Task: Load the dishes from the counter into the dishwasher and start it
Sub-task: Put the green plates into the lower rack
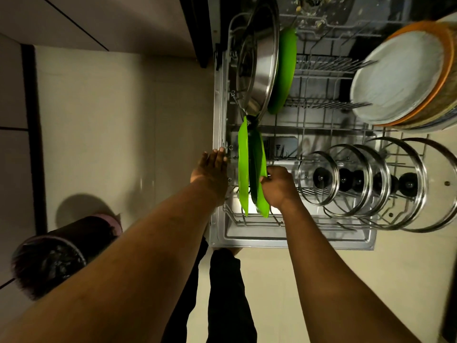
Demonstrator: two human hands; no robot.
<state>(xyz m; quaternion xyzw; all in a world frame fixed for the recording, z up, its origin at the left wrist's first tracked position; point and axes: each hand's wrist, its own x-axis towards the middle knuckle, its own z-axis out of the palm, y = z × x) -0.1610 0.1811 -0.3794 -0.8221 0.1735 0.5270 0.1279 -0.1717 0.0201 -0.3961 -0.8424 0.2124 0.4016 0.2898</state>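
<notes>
— So, where's the dish?
— My right hand [278, 186] grips the rim of a bright green plastic plate [261, 152] standing on edge in the grey wire dishwasher rack [309, 125]. A second green plate [243, 164] stands just beside it at nine o'clock.
— The left hand [210, 169]?
— Flat, fingers straight, resting on the rack's side edge.

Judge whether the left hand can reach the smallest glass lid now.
Probably not directly: the left hand rests on the rack's edge, with upright green plates and the right hand between it and the smallest glass lid.
</notes>
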